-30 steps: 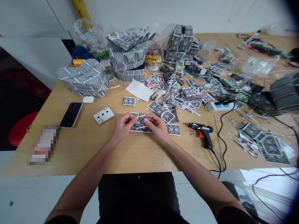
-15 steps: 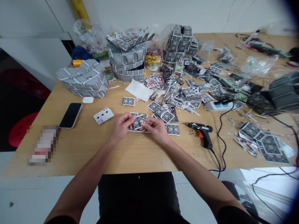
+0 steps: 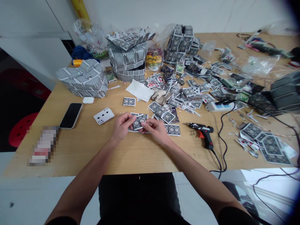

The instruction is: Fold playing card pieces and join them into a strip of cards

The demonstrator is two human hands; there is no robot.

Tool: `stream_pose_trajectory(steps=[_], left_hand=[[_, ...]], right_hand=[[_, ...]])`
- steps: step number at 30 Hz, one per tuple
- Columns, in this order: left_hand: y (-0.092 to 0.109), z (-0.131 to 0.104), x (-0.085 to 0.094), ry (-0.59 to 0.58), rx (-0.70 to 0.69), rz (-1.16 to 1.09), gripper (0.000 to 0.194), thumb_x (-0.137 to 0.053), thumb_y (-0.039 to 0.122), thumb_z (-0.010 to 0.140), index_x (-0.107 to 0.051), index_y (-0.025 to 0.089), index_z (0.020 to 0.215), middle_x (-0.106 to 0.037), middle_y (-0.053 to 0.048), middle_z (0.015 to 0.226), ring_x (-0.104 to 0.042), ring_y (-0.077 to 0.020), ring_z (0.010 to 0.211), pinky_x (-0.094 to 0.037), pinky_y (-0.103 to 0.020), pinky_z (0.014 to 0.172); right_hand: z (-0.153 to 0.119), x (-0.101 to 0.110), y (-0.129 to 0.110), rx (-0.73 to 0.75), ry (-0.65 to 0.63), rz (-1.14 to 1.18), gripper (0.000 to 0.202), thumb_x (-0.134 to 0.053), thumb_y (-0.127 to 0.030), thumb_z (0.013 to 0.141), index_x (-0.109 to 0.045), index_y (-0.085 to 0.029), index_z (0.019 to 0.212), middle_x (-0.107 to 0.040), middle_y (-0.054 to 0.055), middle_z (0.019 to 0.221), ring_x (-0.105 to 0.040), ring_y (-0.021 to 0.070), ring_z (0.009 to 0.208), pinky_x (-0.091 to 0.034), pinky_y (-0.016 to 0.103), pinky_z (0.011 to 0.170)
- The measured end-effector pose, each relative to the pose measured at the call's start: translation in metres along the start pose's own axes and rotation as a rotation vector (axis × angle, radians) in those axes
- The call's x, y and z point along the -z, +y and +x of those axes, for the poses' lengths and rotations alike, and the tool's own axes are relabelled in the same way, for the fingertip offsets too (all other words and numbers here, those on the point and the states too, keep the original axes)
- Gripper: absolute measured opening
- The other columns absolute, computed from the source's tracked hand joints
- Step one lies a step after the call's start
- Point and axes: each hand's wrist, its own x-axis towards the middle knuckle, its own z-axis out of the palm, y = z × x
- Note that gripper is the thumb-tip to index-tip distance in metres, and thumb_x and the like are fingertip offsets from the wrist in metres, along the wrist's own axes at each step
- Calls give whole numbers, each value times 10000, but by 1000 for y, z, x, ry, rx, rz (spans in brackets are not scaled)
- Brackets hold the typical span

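Card (image 3: 138, 122), patterned back up, is held at the near middle of the table (image 3: 140, 156), above a row of cards (image 3: 173, 130); one layer or several, cannot tell. Left hand (image 3: 122, 126) pinches its left side, right hand (image 3: 157, 130) its right, both thumbs on top. Light, even pressure near the edges should avoid stray creases, with the right wrist best clear of the glue gun (image 3: 206, 136) tip.

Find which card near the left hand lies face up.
The white card with black pips, between the phone and the left hand; the patterned card beyond it and the held card show backs.
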Motion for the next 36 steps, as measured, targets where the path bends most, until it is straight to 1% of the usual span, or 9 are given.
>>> stream_pose_trajectory(steps=[6, 14, 22, 32, 36], left_hand=[[0, 0, -1, 3, -6, 13, 396, -747, 498, 896, -620, 201, 666, -576, 31, 537, -505, -115, 505, -391, -254, 546], [0, 1, 1, -29, 73, -44, 378, -764, 503, 865, -640, 198, 681, -573, 33, 549, -503, -112, 499, -381, -249, 540], [-4, 2, 2, -21, 72, -46, 384, -778, 519, 862, -654, 196, 695, -588, 33, 576, -511, -110, 504, -388, -250, 545], [0, 1, -1, 3, 43, -29, 414, -777, 544, 863, -627, 202, 686, -587, 32, 582, -517, -113, 513, -412, -251, 546], [1, 1, -1, 19, 41, -16, 419, -771, 553, 865, -621, 205, 688, -576, 33, 575, -511, -116, 520, -415, -251, 543]], right_hand=[[1, 0, 1, 11, -6, -24, 463, -843, -641, 853, -768, -185, 878, -826, 62, 778, -780, 179, 676, -654, 302, 688], [1, 2, 3, 33, -20, -77, 467, -835, -647, 859, -758, -187, 831, -842, 83, 803, -777, 189, 668, -637, 299, 649], [2, 1, 3, 18, 1, -57, 484, -851, -668, 826, -744, -195, 822, -842, 77, 789, -807, 221, 706, -643, 307, 624], [1, 0, 3, -13, 24, -21, 455, -873, -638, 814, -792, -195, 876, -843, 79, 803, -821, 240, 745, -649, 320, 625], [0, -2, 0, -25, 10, 12, 498, -862, -670, 810, -782, -189, 912, -829, 61, 755, -806, 211, 709, -650, 306, 646]])
